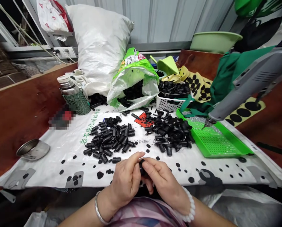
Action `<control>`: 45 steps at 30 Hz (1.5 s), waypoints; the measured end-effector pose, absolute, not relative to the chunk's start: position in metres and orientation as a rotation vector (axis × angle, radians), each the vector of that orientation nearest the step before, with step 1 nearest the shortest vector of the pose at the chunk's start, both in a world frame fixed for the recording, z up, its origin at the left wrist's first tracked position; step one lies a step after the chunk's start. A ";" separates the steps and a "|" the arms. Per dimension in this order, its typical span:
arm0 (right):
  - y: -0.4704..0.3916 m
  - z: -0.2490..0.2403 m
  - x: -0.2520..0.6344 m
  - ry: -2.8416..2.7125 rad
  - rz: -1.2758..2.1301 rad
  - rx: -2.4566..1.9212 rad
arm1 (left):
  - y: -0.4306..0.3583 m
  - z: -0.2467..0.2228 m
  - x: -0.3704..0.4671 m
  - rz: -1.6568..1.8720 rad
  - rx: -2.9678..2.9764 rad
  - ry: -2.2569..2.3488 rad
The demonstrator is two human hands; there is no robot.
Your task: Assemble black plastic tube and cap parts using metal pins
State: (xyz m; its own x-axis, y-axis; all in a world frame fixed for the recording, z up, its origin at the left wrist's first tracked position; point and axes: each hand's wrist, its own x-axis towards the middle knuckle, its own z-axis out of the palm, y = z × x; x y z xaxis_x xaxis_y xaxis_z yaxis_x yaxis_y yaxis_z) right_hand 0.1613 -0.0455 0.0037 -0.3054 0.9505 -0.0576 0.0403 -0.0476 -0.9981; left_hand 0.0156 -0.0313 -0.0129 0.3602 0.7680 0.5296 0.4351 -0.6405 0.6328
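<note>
Both hands meet at the table's front edge around one small black part (pixel 143 167). My left hand (pixel 126 178), with a silver bangle at its wrist, has its fingers closed on the part. My right hand (pixel 163 178), wearing a white bead bracelet, pinches the same part from the other side. Fingers cover most of it. Beyond the hands lie a pile of black ribbed cylinders (pixel 110 138) on the left and a pile of black parts with flared ends (pixel 171 130) on the right.
A gray power screwdriver (pixel 247 82) hangs at right over a green tray (pixel 214 138). At left stand a metal cup (pixel 33 149) and a flask (pixel 72 94). An open plastic bag (pixel 136 78), a white basket (pixel 170 103) and a large white sack (pixel 98 44) are at the back.
</note>
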 end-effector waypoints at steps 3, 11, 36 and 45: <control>-0.041 0.008 0.167 -1.462 1.392 -1.119 | -0.029 -0.010 0.021 1.160 2.248 1.067; -0.033 -0.002 0.168 -1.389 1.650 -1.185 | -0.024 -0.016 0.019 1.016 2.408 0.999; -0.031 -0.002 0.172 -1.534 1.403 -1.104 | -0.021 -0.003 0.012 0.984 1.783 1.171; -0.032 0.004 0.177 -1.882 0.825 -0.990 | -0.022 0.008 0.015 1.021 1.767 1.125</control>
State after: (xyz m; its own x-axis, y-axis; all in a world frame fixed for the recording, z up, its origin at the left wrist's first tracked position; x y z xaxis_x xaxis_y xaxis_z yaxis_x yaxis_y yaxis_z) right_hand 0.1767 -0.0324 0.0036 -0.3406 0.8660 0.3660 0.3173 0.4724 -0.8223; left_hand 0.0146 -0.0224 0.0080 0.2818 0.9360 0.2110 0.3004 -0.2949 0.9071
